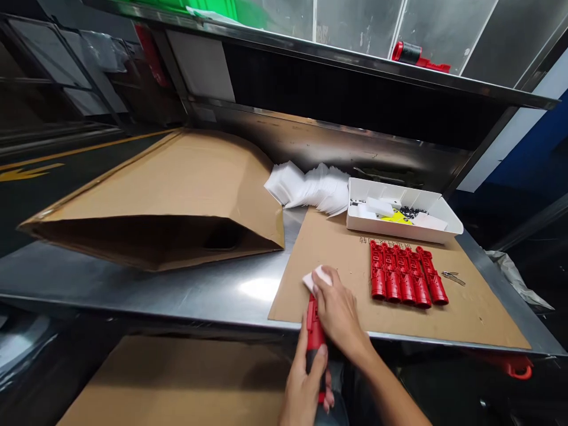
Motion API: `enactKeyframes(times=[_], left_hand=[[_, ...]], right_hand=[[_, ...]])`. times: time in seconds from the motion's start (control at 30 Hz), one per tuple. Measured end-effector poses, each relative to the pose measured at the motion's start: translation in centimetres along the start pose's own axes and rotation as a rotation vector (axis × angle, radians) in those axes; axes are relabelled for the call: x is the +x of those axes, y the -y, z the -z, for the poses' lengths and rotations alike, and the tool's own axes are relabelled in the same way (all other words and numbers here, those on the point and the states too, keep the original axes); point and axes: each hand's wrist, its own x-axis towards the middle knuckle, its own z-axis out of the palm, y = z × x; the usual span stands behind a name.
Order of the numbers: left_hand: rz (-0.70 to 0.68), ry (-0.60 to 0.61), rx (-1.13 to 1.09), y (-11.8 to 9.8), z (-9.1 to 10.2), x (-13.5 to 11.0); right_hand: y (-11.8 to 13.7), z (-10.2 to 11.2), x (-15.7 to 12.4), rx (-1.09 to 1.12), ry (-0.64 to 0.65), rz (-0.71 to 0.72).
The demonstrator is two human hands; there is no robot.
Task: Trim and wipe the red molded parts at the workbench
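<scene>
My left hand (302, 378) is wrapped round a red and black plastic housing (315, 331), held upright at the front edge of the bench. A small white foam sheet (316, 279) is pinched in my right hand (336, 307) at the far end of that housing. The fingers partly cover the foam, so I cannot tell whether it wraps the end or only lies against it. To the right, several red plastic housings (399, 275) lie side by side on a flat cardboard sheet (337, 248). Small metal nippers (453, 277) rest beside them.
A large open cardboard box (177, 177) lies on the metal bench at left. Fanned white foam sheets (317, 184) sit behind, next to a white tray (399, 229) of small parts. A shelf (337, 56) overhead carries another red and black housing (412, 54) and a green bin (199, 7).
</scene>
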Motion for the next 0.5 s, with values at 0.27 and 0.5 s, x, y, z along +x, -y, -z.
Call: enactKeyframes(times=[0.27,0.5], left_hand=[[-0.008,0.043,-0.050,-0.3,-0.2,-0.3],[0.021,0.048,-0.044,-0.4,-0.1,-0.4]], right_hand=[[-1.0,0.7,0.1,-0.027,0.036,0.031],[-2.3,1.3,0.0,-0.063,0.094,0.040]])
